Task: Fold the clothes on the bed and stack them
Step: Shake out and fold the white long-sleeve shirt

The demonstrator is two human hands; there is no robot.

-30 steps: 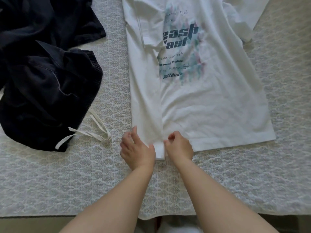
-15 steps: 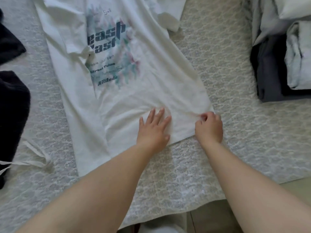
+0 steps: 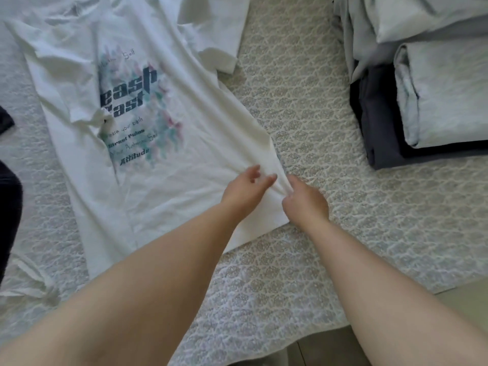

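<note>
The right hand (image 3: 305, 200) pinches a gathered fold at the right side edge of the white T-shirt (image 3: 158, 159). The left hand (image 3: 244, 190) rests beside it, fingers loosely extended on the soft, creased cotton. The shirt lies on the lace-textured bed (image 3: 303, 114). A folded stack (image 3: 427, 101), cut off at right, holds several grey and dark pieces.

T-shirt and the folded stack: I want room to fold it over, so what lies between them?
Head view: only bare bedspread between T-shirt and stack.
</note>
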